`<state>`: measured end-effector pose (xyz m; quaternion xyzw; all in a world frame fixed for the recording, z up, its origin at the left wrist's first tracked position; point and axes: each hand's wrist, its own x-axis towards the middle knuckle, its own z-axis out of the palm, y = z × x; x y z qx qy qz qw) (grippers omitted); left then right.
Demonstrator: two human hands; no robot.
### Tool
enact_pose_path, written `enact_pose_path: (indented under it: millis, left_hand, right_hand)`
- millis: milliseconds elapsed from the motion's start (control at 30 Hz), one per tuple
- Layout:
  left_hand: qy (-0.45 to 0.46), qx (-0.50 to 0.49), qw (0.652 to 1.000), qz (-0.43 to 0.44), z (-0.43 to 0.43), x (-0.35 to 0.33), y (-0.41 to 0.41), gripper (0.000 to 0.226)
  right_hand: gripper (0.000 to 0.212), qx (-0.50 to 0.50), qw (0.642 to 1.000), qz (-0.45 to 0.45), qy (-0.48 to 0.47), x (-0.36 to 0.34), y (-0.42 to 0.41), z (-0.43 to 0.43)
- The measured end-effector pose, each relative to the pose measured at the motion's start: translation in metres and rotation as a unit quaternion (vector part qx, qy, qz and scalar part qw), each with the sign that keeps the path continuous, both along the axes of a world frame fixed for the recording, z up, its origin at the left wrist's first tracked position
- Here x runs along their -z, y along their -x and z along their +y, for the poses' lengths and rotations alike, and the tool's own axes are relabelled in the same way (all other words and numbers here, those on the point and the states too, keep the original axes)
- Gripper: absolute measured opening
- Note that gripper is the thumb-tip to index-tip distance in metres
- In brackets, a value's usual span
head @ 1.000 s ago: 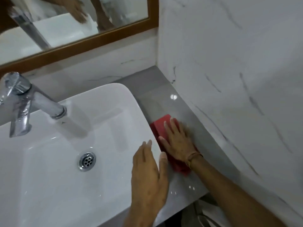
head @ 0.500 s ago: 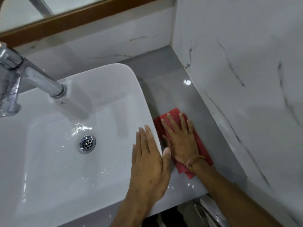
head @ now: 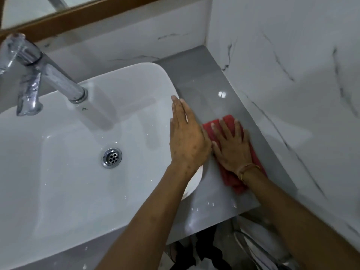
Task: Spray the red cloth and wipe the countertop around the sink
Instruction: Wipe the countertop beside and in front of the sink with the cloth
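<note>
A red cloth (head: 227, 119) lies flat on the grey countertop (head: 196, 88) just right of the white sink (head: 78, 182). My right hand (head: 231, 145) presses palm-down on the cloth with fingers spread, covering most of it. My left hand (head: 187, 137) rests flat on the sink's right rim, fingers together and pointing away from me, holding nothing. No spray bottle is in view.
A chrome tap (head: 39, 75) reaches over the basin from the back left, above the drain (head: 112, 157). A marble wall (head: 292, 84) bounds the counter strip on the right; a wood-framed mirror (head: 81, 14) hangs behind. The counter's front edge (head: 224, 217) is near me.
My right hand and the cloth have slid a little along the counter strip beside the sink. The left hand has stayed on the sink's right rim. My view has shifted.
</note>
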<state>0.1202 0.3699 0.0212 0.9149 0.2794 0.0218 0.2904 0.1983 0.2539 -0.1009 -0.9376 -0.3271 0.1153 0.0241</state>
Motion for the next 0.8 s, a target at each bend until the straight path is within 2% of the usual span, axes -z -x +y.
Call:
enact_pose_path:
  millis: [100,300,400,600,700,800]
  left_hand:
    - [-0.006,-0.009,1.0,-0.014,-0.001,0.004,0.002,0.076]
    - [-0.021,-0.01,0.999,-0.022,-0.002,0.008,0.003,0.07]
    - [-0.026,-0.004,0.999,-0.025,-0.002,0.009,0.004,0.071]
    - [-0.023,-0.009,0.999,-0.021,-0.002,0.009,0.001,0.072]
    - [-0.02,-0.017,0.999,-0.02,-0.001,0.008,0.003,0.071]
    - [-0.011,-0.01,1.0,-0.025,-0.003,0.005,0.0,0.072]
  right_hand:
    - [0.061,0.007,0.999,-0.004,-0.034,0.001,0.023,-0.008]
    - [0.067,-0.024,0.999,-0.02,-0.026,0.004,0.101,-0.058]
    - [0.062,-0.049,0.998,-0.017,-0.029,0.001,0.076,-0.07]
    - [0.064,0.038,0.999,-0.016,0.001,-0.014,0.006,-0.059]
    - [0.062,0.032,0.999,-0.022,-0.023,-0.014,0.027,-0.054]
    - [0.063,0.016,0.999,-0.041,-0.01,-0.016,0.065,-0.059]
